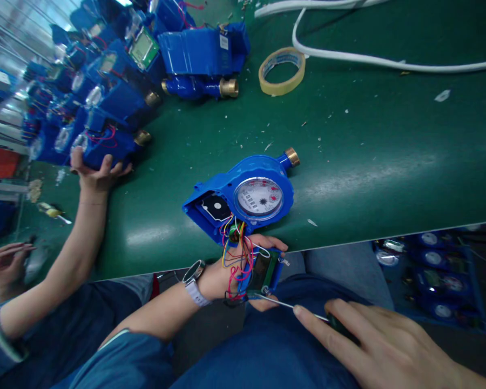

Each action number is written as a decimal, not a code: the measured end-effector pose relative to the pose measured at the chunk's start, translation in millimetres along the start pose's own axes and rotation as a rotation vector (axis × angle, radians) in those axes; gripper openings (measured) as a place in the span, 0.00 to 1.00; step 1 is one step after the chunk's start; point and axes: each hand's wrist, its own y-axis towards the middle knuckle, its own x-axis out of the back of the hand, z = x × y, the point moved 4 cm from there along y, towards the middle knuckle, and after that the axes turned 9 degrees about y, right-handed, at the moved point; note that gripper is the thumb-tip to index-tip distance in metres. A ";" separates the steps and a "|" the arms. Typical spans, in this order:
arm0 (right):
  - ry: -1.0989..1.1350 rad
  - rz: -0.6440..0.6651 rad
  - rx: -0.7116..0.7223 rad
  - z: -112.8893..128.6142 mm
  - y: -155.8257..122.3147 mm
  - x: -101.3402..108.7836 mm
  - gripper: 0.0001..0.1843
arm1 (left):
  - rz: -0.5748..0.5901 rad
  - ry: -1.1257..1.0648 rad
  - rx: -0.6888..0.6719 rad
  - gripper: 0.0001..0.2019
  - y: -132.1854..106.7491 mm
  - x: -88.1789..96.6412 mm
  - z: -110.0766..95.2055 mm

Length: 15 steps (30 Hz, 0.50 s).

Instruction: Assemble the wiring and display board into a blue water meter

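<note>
Left hand (222,278) gripped a wired display module (263,273), right hand (389,341) clasped a screwdriver (281,303), tip at the module, blue water meter (243,189) lay on the desk (368,162)

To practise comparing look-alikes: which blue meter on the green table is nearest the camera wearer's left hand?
The lone meter, dial up, wires trailing over the left hand; the other meters are grouped at upper left.

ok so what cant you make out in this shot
All in the head view:
Screwdriver: handle mostly covered by the right hand; tip too small to tell if it sits in a screw.
Left hand: palm hidden by the display and wires.
Dial: fine print too small.
Far meters: blurred.
White cable: cut off by the right edge.
</note>
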 end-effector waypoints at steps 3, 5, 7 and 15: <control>-0.004 -0.017 0.003 1.8 1.5 0.2 0.29 | 0.012 -0.016 -0.003 0.18 1.1 0.0 0.0; 0.061 -0.050 -0.036 1.6 3.2 0.1 0.27 | 0.022 0.005 -0.014 0.17 1.1 0.9 2.6; 0.144 -0.101 -0.070 0.5 4.8 0.5 0.26 | 0.018 0.150 -0.051 0.24 0.0 2.7 5.4; 0.270 -0.140 -0.128 -1.8 7.1 4.4 0.28 | -0.065 0.421 -0.208 0.57 -3.4 14.0 7.5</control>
